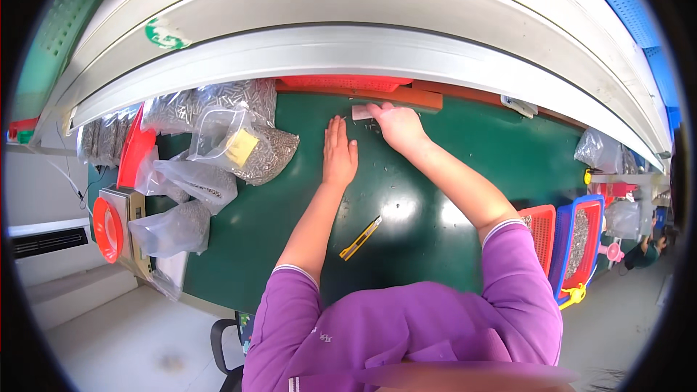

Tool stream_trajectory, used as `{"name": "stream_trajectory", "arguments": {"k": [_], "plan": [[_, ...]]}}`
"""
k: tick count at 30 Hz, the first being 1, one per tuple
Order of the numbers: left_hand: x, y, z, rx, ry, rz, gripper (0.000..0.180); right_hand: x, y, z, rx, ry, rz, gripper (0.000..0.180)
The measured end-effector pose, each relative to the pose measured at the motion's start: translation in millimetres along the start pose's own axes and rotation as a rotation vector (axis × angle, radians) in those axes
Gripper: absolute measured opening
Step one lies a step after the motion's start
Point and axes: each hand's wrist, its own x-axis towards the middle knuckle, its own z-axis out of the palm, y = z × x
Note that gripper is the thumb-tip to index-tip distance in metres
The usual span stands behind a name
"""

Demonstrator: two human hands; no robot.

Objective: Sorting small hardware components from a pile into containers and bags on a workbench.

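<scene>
My left hand lies flat on the green tabletop, its fingers stretched forward and holding nothing. To its right, my right hand is closed on one end of a small pale pinkish flat strip, which sits low at the far side of the table. Several tiny metal pins are scattered between the two hands, just below the strip. Nearer to me rests a yellow utility knife, apart from both hands. The tips of my right fingers are partly hidden from view.
Clear plastic bags of small metal parts crowd the left side, by a scale and a red round dish. A white shelf edge spans the far side. Red and blue baskets stand at the right.
</scene>
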Motion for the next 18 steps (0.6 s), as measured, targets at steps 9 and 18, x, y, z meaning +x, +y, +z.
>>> {"name": "stream_trajectory", "arguments": {"k": [9,18], "plan": [[40.2,-10.0,12.9,-0.052,0.07,-0.036,0.063,18.8,-17.0,19.9,-0.024,-0.075,0.054,0.02],[0.1,-1.4,-5.2,0.028,0.044,0.065,0.052,-78.8,15.4,-25.1,0.07,0.081,0.143,0.04]]}}
